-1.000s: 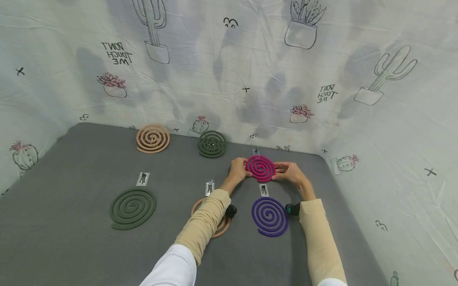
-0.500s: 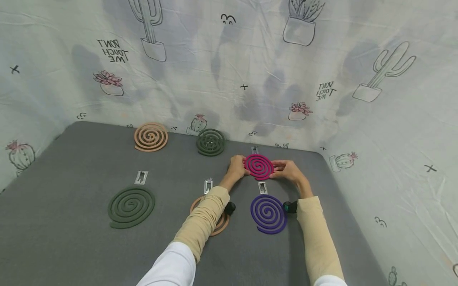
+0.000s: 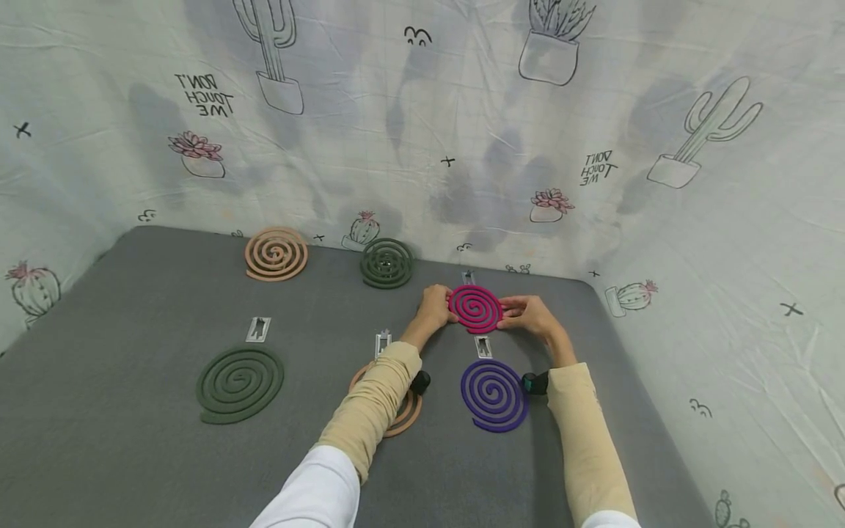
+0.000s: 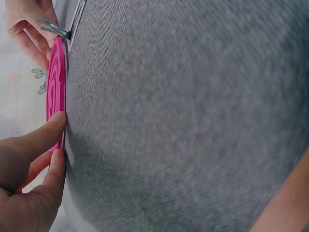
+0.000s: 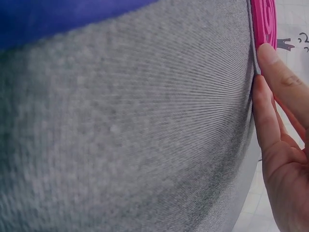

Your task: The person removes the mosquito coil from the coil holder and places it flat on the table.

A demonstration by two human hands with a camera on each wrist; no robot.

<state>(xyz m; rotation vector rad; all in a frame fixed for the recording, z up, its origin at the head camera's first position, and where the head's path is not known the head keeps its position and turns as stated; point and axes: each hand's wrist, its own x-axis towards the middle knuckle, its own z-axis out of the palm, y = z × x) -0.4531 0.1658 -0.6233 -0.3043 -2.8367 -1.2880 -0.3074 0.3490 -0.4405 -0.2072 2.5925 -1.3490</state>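
Observation:
Between my two hands is a pink mosquito coil [image 3: 474,309], toward the far right part of the grey table. My left hand [image 3: 433,308] pinches its left edge; in the left wrist view the thumb [image 4: 46,137] and a finger close on the rim. On the opposite side my right hand [image 3: 533,317] pinches the edge, fingertips [image 5: 268,52] on the rim in the right wrist view. Right behind the coil lies a small metal coil stand [image 3: 468,277], its prong raised in the left wrist view. A purple coil [image 3: 494,396] lies nearer, below another stand [image 3: 483,347].
At the back are a tan coil [image 3: 276,254] and a dark green coil [image 3: 386,262]. A larger green coil [image 3: 239,385] lies front left, with a stand [image 3: 258,329] behind it. My left forearm partly covers another tan coil [image 3: 411,418]; near it is a stand [image 3: 383,342].
The head view has shifted slightly. Both hands keep their hold on the pink coil in about the same place in front of the stand.

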